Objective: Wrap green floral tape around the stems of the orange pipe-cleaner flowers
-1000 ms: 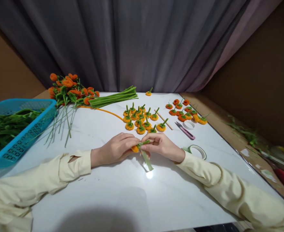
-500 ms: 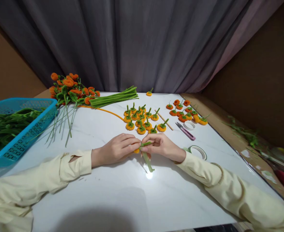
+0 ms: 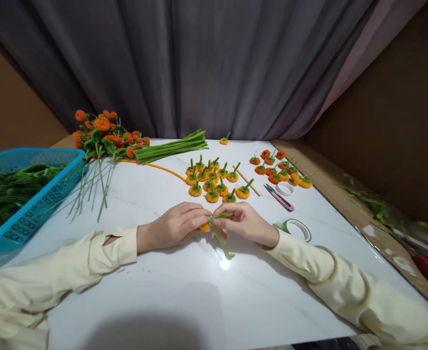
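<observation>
My left hand (image 3: 179,224) is closed around a small yellow pipe-cleaner flower (image 3: 204,227), mostly hidden under the fingers. Its fuzzy green stem (image 3: 220,215) points right, toward my right hand (image 3: 246,223). That hand's thumb and fingers pinch a strip of pale green floral tape (image 3: 223,244) close to the flower's base, and the loose end hangs down over the table. Just beyond both hands stand several yellow flowers (image 3: 212,196) with their green stems upward. A roll of green tape (image 3: 299,229) lies beside my right wrist.
Purple-handled snips (image 3: 279,197), a white roll (image 3: 284,188) and a thin stick (image 3: 248,181) lie beyond my right hand. Orange flowers (image 3: 275,178) sit farther right. At left are a blue basket (image 3: 35,204) of leaves, orange blooms (image 3: 102,125) and green pipe cleaners (image 3: 173,147).
The flower has turned or shifted slightly left and shows a little more between my fingers. The hanging tape end has swung slightly. Both hands keep nearly the same place.
</observation>
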A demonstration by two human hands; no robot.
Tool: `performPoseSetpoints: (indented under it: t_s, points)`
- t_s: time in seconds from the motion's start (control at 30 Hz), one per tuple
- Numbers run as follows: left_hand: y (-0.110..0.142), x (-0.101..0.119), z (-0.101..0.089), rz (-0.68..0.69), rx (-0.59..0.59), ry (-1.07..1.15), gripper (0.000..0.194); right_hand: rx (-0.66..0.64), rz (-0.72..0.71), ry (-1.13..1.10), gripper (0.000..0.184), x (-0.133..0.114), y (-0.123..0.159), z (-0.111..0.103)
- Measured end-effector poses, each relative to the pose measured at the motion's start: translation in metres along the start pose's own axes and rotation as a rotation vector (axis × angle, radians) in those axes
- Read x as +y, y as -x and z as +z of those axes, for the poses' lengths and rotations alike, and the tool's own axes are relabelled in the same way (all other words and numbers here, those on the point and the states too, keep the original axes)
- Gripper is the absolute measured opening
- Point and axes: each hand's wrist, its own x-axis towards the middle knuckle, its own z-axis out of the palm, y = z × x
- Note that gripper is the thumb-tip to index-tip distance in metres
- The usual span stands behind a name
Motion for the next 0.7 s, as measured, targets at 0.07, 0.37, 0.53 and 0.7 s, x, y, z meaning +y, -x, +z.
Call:
performPoseSetpoints:
  t_s: [0.07, 0.37, 0.53, 0.7]
  points:
    - [-0.0001, 0.0002, -0.0005, -0.007, -0.01, -0.002, 0.022, 0.012, -0.01, 0.026, 0.027, 0.0009, 0.0005, 0.0009]
    - [-0.0021, -0.001, -0.0022, 0.039, -0.002, -0.072, 0.018, 0.082, -0.101, 0.133, 0.025, 0.007, 0.0015, 0.0046]
    - [-0.0032, -0.0006, -0.0026, 0.057, 0.005, -0.09, 0.02, 0.076, -0.102, 0.122, 0.023, 0.0087, 0.0008, 0.0039]
    - [-0.0044, -0.0006, -0.0037, 0.083, 0.008, -0.089, 0.019, 0.05, -0.084, 0.12, 0.022, 0.0073, 0.0014, 0.0036]
